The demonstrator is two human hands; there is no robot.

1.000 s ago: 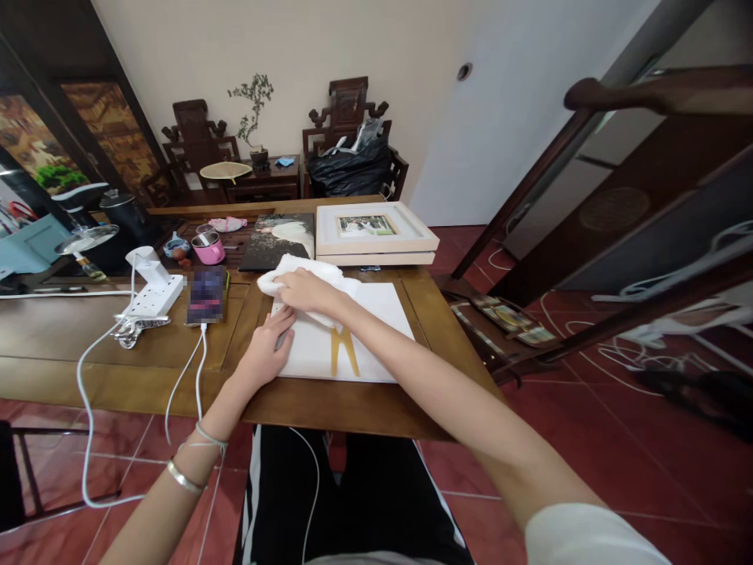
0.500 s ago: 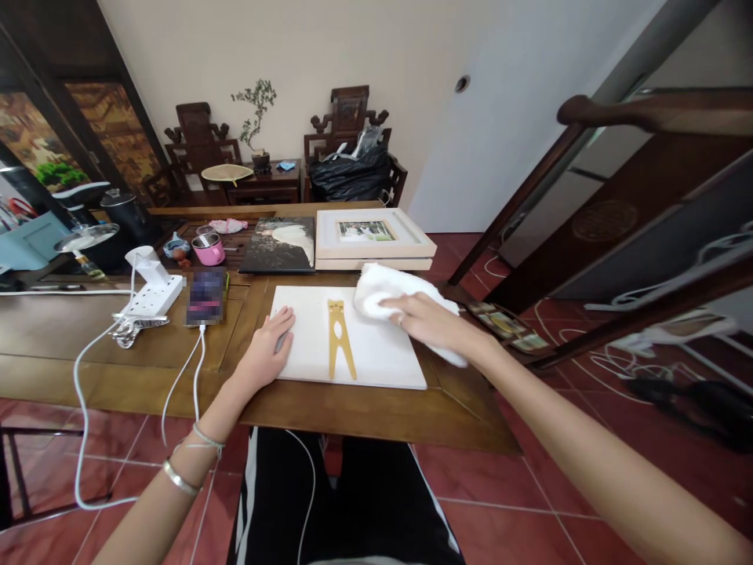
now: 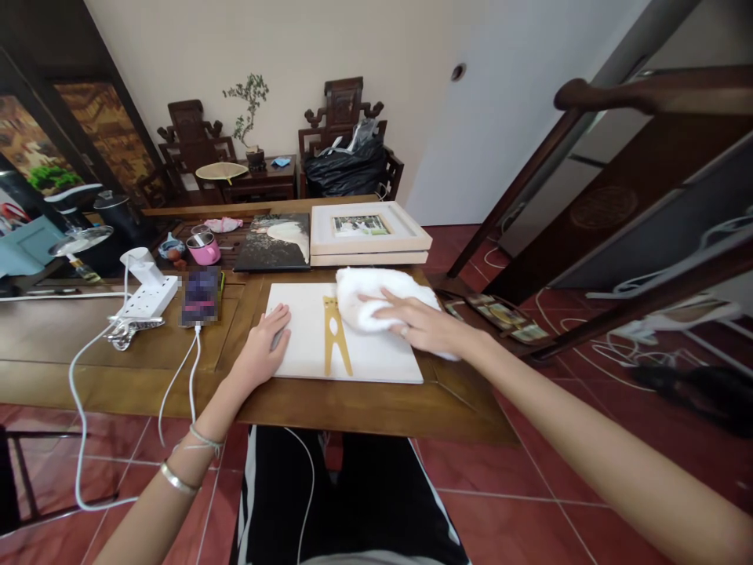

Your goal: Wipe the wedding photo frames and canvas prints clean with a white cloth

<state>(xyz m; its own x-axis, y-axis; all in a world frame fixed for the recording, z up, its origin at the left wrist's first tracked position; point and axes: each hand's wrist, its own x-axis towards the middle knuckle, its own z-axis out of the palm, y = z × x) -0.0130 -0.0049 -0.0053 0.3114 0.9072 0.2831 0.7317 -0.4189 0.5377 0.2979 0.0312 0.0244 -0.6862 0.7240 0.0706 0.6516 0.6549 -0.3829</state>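
A white board (image 3: 306,345), the back of a picture frame, lies flat on the wooden table (image 3: 118,369) with a yellow stand piece (image 3: 335,345) down its middle. My left hand (image 3: 263,355) rests flat on the board's left edge, fingers stretched out. My right hand (image 3: 415,323) presses a white cloth (image 3: 368,294) onto the board's upper right part, fingers spread over it.
Behind the board lie a stack of two white picture frames (image 3: 365,233) and a dark print (image 3: 276,242). To the left are a phone (image 3: 201,295) on a cable, a white power strip (image 3: 148,297) and a pink cup (image 3: 205,248). Dark wooden chairs (image 3: 341,133) stand at the wall.
My right hand swept the cloth from the board's upper left across to the right edge, then came back a little toward the middle. The left hand stayed put.
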